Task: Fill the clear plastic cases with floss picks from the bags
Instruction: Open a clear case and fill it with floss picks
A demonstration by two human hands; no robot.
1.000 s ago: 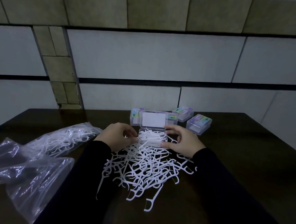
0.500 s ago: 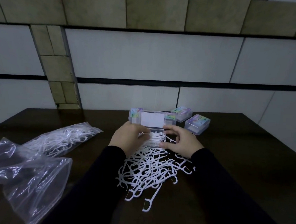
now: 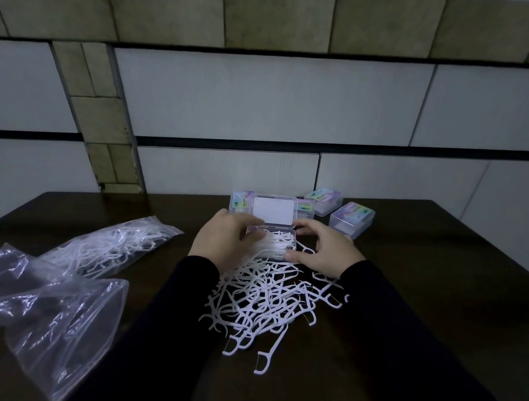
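While L hand (image 3: 226, 244) is pressing picks into open case (image 3: 280, 246), fingers curled, R hand (image 3: 325, 250) is gripping case's 3 o'clock side; loose floss picks (image 3: 266, 305) at 6.

Hands: two, left hand (image 3: 223, 241) and right hand (image 3: 325, 250), both at the open case

Clear plastic cases: four in view; one open case (image 3: 273, 241) packed with picks, lid up; three closed cases behind it: one (image 3: 240, 200) at the left, mostly hidden by the lid, one (image 3: 323, 199) at the back right, one (image 3: 352, 218) nearest the right hand

Plastic bags: two; one bag (image 3: 111, 246) holding picks, one crumpled bag (image 3: 49, 311) nearer the camera

Loose floss picks (image 3: 266, 309): one tangled pile, several dozen, too overlapped to count
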